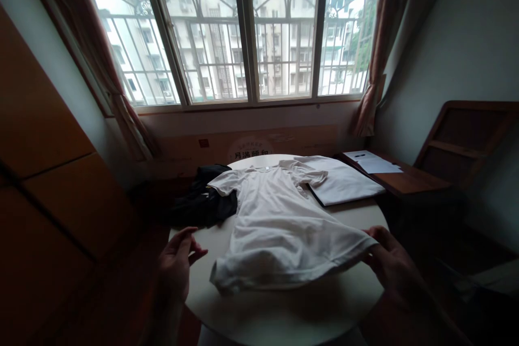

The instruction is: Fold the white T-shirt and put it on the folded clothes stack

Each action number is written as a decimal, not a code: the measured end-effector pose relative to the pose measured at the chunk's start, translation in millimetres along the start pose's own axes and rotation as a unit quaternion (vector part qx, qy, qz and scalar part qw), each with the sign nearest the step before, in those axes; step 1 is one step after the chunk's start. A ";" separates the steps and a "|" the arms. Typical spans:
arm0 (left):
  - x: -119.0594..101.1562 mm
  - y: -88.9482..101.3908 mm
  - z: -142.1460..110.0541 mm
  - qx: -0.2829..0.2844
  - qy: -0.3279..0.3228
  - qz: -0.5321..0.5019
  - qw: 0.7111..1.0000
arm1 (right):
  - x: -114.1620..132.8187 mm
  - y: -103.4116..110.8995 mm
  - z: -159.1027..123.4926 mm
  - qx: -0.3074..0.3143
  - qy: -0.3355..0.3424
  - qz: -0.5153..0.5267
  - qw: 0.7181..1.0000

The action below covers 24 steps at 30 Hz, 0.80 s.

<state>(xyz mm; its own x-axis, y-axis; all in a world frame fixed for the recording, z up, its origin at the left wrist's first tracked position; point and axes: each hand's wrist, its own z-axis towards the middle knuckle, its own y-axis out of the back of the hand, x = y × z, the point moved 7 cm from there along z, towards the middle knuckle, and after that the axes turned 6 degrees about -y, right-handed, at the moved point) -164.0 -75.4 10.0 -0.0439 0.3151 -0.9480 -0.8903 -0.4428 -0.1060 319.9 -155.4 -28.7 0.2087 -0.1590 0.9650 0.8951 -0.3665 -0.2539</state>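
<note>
Your right hand (pixel 387 257), at the lower right of the frame, pinches a hem corner of the white T-shirt (pixel 279 216), drawing that edge out taut. The shirt spreads across the centre of the round table (pixel 295 316), its collar towards the top of the frame. Your left hand (pixel 177 254), lower left, is empty with fingers loosely parted, just beside the table's edge and apart from the shirt's near-left corner.

Two hands (pixel 176 257) (pixel 393 259), one spread T-shirt (pixel 275 221), one round table (pixel 284 316)
</note>
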 end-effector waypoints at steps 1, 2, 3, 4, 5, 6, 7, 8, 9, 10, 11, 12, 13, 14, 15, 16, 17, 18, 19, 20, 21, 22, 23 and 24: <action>-2.4 -1.5 -4.2 0.031 -0.031 0.043 0.998 | -1.7 1.1 -0.6 0.000 0.001 -0.012 1.000; -6.3 -5.9 -10.8 0.077 -0.066 0.092 0.991 | -3.9 2.1 -1.3 0.000 0.004 -0.024 1.000; -11.3 -13.3 -20.2 0.135 -0.103 0.139 0.976 | -6.1 3.3 -1.8 -0.002 0.010 -0.040 0.999; -17.0 -22.5 -32.3 0.201 -0.140 0.180 0.953 | -8.0 5.2 -2.2 -0.007 0.020 -0.059 0.998; -22.8 -32.2 -46.2 0.268 -0.174 0.211 0.924 | -9.5 7.7 -2.6 -0.015 0.034 -0.085 0.996; -28.2 -41.1 -60.9 0.332 -0.201 0.235 0.891 | -10.6 10.9 -2.8 -0.027 0.051 -0.122 0.991; -32.1 -48.6 -75.0 0.389 -0.219 0.255 0.858 | -11.1 14.2 -3.2 -0.041 0.070 -0.169 0.982; -34.5 -54.0 -87.3 0.437 -0.229 0.274 0.826 | -10.4 16.4 -3.9 -0.049 0.094 -0.222 0.969; -35.5 -57.2 -96.8 0.471 -0.233 0.292 0.799 | -9.0 17.2 -5.1 -0.050 0.125 -0.279 0.951; -35.1 -58.7 -103.7 0.496 -0.233 0.309 0.777 | -7.3 16.6 -7.0 -0.045 0.158 -0.333 0.928; -33.4 -58.9 -108.3 0.512 -0.233 0.325 0.760 | -6.2 15.0 -9.6 -0.034 0.190 -0.380 0.905; -31.1 -58.1 -110.8 0.520 -0.235 0.338 0.749 | -6.0 13.0 -12.4 -0.019 0.217 -0.416 0.883; -28.9 -56.8 -111.6 0.520 -0.240 0.347 0.743 | -7.0 11.3 -15.1 -0.003 0.233 -0.442 0.866; -26.6 -55.4 -111.6 0.517 -0.247 0.353 0.740 | -9.0 10.6 -17.1 0.008 0.238 -0.462 0.854; -24.5 -54.1 -111.3 0.514 -0.255 0.356 0.738 | -11.6 10.8 -18.4 0.014 0.235 -0.480 0.845; -22.8 -53.0 -110.6 0.509 -0.262 0.360 0.736 | -14.5 11.4 -18.9 0.018 0.228 -0.496 0.837; -21.6 -52.0 -109.9 0.504 -0.270 0.365 0.735 | -17.4 12.5 -18.7 0.018 0.220 -0.514 0.829; -20.9 -51.3 -109.4 0.499 -0.276 0.370 0.733 | -20.3 14.2 -17.7 0.014 0.210 -0.532 0.820; -21.0 -50.7 -108.9 0.494 -0.281 0.374 0.733 | -22.9 16.4 -16.1 0.009 0.199 -0.549 0.812; -21.7 -50.1 -108.1 0.487 -0.284 0.377 0.735 | -25.2 18.8 -14.0 0.003 0.187 -0.566 0.803; -23.3 -49.1 -106.9 0.476 -0.285 0.376 0.742 | -26.7 21.3 -11.8 -0.002 0.175 -0.580 0.796; -25.3 -47.8 -105.3 0.464 -0.283 0.369 0.754 | -27.5 23.3 -9.8 -0.006 0.165 -0.592 0.789; -27.8 -45.9 -103.1 0.445 -0.280 0.357 0.772 | -27.2 24.9 -8.1 -0.006 0.156 -0.600 0.784; -30.5 -43.2 -100.0 0.421 -0.276 0.342 0.793 | -26.3 25.8 -6.9 -0.003 0.148 -0.606 0.781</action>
<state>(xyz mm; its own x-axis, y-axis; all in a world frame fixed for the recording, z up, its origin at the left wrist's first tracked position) -78.9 -149.9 13.4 -0.6314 0.6660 -0.3971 -0.5498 -0.0233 0.8350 334.8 -167.0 -61.0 -0.8922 0.1043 0.4395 0.3622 -0.4162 0.8340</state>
